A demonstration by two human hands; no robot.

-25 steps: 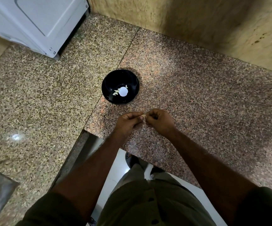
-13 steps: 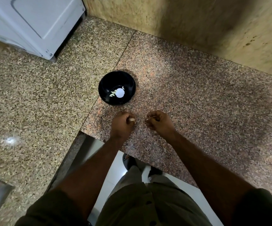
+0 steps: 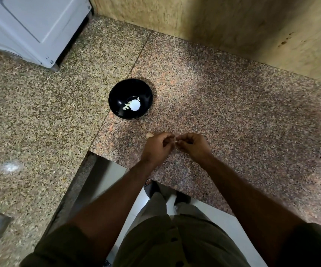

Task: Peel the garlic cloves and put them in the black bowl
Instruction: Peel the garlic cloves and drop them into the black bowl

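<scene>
The black bowl (image 3: 117,95) stands on the granite counter (image 3: 232,116) and holds a few pale peeled cloves (image 3: 126,106) beside a bright light reflection. Just in front of the bowl my left hand (image 3: 156,148) and my right hand (image 3: 192,144) meet, fingertips together, pinching a small pale garlic clove (image 3: 175,140) between them. Most of the clove is hidden by my fingers. A pale rounded bit, perhaps garlic, peeks out at the far side of my left hand (image 3: 149,135).
A white appliance (image 3: 32,26) stands at the back left. A beige wall (image 3: 232,26) runs along the back. The counter has an inner corner with its front edge (image 3: 105,157) just below my hands; floor and my legs show beneath.
My hands, apart half a second ago, have come back together on the clove. The view has shifted slightly.
</scene>
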